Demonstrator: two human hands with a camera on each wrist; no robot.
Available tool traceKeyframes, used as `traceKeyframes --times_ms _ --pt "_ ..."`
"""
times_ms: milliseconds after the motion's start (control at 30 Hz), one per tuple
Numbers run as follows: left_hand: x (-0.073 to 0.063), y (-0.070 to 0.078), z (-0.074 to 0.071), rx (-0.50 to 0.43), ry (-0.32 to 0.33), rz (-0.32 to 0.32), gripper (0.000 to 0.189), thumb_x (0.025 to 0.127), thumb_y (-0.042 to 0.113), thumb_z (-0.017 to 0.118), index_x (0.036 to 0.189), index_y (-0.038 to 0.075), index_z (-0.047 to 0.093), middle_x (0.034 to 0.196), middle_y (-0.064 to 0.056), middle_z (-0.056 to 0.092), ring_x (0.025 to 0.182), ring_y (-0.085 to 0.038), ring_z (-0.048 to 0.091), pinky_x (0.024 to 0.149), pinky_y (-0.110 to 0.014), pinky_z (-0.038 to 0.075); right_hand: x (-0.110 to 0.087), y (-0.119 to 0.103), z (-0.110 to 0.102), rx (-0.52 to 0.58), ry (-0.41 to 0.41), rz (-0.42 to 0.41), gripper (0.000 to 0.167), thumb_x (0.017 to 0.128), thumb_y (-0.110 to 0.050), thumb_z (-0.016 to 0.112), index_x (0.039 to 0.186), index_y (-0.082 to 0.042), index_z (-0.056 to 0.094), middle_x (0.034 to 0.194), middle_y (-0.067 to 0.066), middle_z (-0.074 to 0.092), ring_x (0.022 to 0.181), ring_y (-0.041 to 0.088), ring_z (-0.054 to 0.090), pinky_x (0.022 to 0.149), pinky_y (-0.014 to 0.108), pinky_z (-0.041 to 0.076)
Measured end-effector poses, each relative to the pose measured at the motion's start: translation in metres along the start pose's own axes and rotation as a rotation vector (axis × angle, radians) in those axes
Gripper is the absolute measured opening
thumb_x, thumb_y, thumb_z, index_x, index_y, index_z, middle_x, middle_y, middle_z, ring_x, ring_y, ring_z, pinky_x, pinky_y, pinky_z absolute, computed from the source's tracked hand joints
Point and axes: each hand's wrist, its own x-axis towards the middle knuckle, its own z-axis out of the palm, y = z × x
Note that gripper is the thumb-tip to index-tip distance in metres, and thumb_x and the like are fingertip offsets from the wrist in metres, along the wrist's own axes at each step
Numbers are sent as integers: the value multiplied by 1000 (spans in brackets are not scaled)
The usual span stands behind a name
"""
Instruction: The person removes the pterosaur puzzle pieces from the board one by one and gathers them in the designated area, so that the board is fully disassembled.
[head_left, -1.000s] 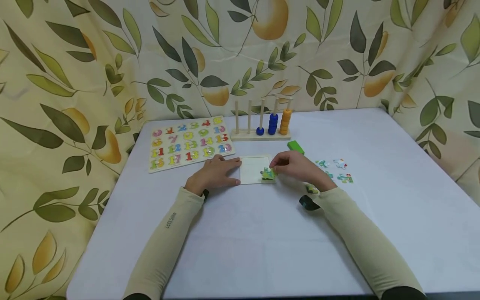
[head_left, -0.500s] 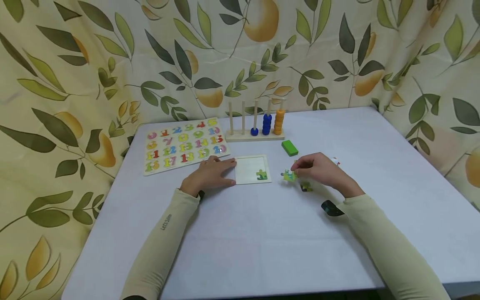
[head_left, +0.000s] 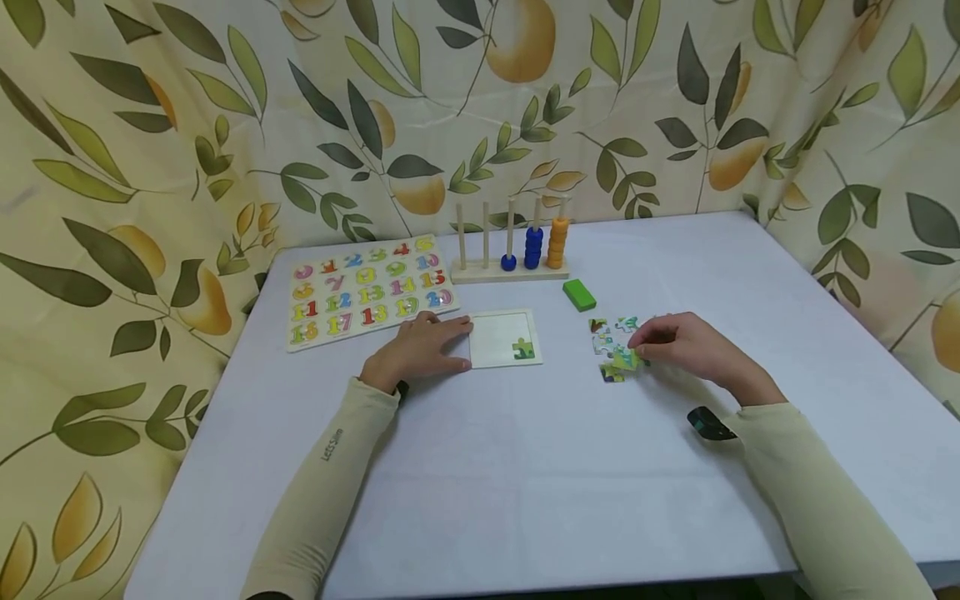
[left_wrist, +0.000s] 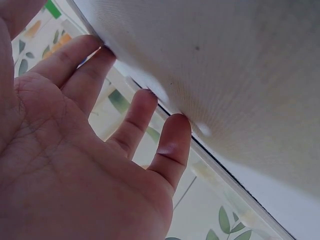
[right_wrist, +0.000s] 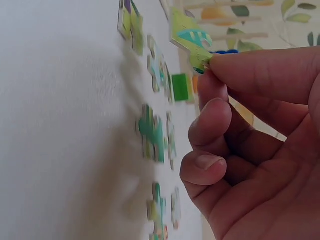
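Note:
My left hand (head_left: pixel 420 352) rests at the left edge of a shallow white puzzle frame (head_left: pixel 495 340), fingers spread and touching its rim. One green jigsaw piece (head_left: pixel 522 349) lies in the frame's lower right corner. Over a group of loose jigsaw pieces on the right, my right hand (head_left: pixel 693 354) pinches another light green jigsaw piece (right_wrist: pixel 187 35) between thumb and index finger, its other fingers curled. In the right wrist view this piece is raised off the table and tilted. Among the loose ones are a blue-white piece (head_left: pixel 602 344) and a green-dark piece (head_left: pixel 612 373).
A number board (head_left: pixel 367 287) lies at the back left. Beside it stands a wooden bead counter (head_left: pixel 510 275) with blue and orange beads on upright pegs. A green block (head_left: pixel 579 295) sits behind the loose pieces. White cloth covers the table (head_left: pixel 525 483); a patterned curtain hangs behind.
My right hand has moved right, from over the frame to above the loose pieces, with a jigsaw piece in its fingers. My left hand has stayed at the frame's edge.

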Motion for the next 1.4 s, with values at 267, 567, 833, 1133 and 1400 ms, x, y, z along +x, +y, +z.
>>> traceKeyframes --times_ms 267,567,833,1133,1400 --pt "1 -3 1 -11 0 -3 78 101 47 74 168 25 40 173 9 32 150 -33 31 120 -57 23 -8 18 -9 -37 -41 38 17 102 -11 72 115 -2 78 112 6 73 101 25 58 80 27 51" --pt "1 -2 -2 3 -2 -4 78 101 47 74 168 25 41 173 10 33 150 -33 31 121 -56 22 -15 27 -13 -43 -112 71 17 101 -9 71 116 -1 77 112 7 72 99 25 56 77 29 51" --pt "1 -3 -2 -6 -3 3 77 101 46 74 167 24 42 173 9 34 149 -33 32 121 -58 20 -13 29 -9 -84 -104 73 13 100 -4 71 110 -2 77 110 7 71 100 28 54 77 32 48" --pt "1 -4 -2 -10 -3 -2 78 101 46 75 168 24 41 172 9 35 149 -32 31 122 -56 20 -12 26 -16 -119 -25 69 15 102 -12 71 115 -4 73 107 8 67 99 29 55 77 32 49" --pt "1 -5 -2 -9 -3 0 77 101 47 74 167 25 42 172 11 34 149 -31 32 122 -56 19 -4 19 -24 -107 -13 93 23 104 -16 69 121 0 71 111 11 67 100 29 55 78 31 50"
